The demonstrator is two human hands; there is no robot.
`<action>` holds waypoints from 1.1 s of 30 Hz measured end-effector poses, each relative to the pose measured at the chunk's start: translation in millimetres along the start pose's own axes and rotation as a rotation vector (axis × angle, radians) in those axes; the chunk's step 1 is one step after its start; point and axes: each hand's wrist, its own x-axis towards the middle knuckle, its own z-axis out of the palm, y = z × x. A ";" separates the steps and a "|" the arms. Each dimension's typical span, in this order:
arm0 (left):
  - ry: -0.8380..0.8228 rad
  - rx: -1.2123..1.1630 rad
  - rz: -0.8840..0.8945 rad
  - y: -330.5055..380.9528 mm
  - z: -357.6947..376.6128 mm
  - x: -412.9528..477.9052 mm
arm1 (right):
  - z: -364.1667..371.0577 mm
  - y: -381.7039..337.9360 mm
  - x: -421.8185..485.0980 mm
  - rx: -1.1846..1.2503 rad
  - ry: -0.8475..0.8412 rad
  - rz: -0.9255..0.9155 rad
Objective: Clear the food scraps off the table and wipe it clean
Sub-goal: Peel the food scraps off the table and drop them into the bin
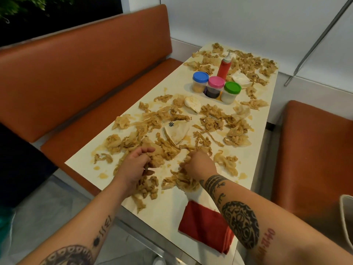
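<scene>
From where I stood, the long cream-topped desk (168, 211) was littered almost end to end with pale brown, greasy, shredded food scraps (212, 113). A few white folded flatbread pieces (176, 132) and wet smears lay among them. The person leaned in from the 6 o'clock end. The left hand (137, 167), at about 7 o'clock on the desk, had its fingers curled round a clump of scraps. The right hand (198, 165), near it toward 5 o'clock, was bunched into the strands and, as far as I could tell, gripping some. A red folded cloth (204, 224) lay untouched at the 6 o'clock edge, partly under the right forearm. Toward 12 o'clock stood three clear plastic jars with coloured lids (215, 87) and a red squeeze bottle with a white nozzle (225, 67), scraps all round them. An orange padded bench (86, 73) ran along the 9 o'clock side. I judged this to be the gathering step, barely started, with the wiping not yet begun. The next move seemed to call for raking the near heaps into one pile and lifting it away in cupped hands, since such limp, oily strands would slip from a pinch. I could not make out any bin to receive them.
</scene>
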 end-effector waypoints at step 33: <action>-0.346 -0.047 -0.128 11.1 164.1 -7.7 | -118.7 87.7 -86.9 1.707 0.153 0.210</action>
